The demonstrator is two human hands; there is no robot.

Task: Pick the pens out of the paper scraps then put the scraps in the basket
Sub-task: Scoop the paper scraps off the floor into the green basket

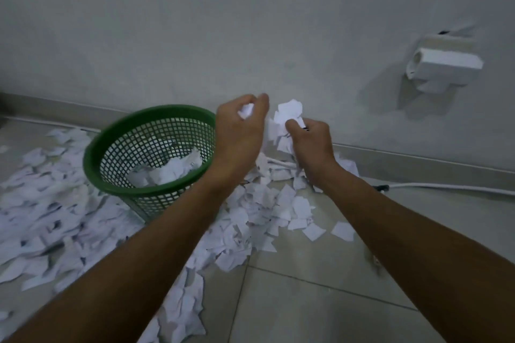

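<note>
A green mesh basket (117, 131) stands on the tiled floor left of centre, with a few white scraps inside. Torn white paper scraps (256, 211) lie scattered around it, thickest on the left and in front. My left hand (239, 131) is raised just right of the basket's rim, closed on a small wad of scraps. My right hand (309, 142) is beside it, gripping a bigger bunch of scraps (287, 114). A small dark tip shows at that hand's knuckles; I cannot tell whether it is a pen. A white stick-like thing (281, 163) lies under the hands.
A white wall rises close behind the basket. A white plug adapter (443, 64) hangs on the wall at the right. A white cable (446, 186) runs along the skirting on the floor at the right. Bare tiles show at the lower right.
</note>
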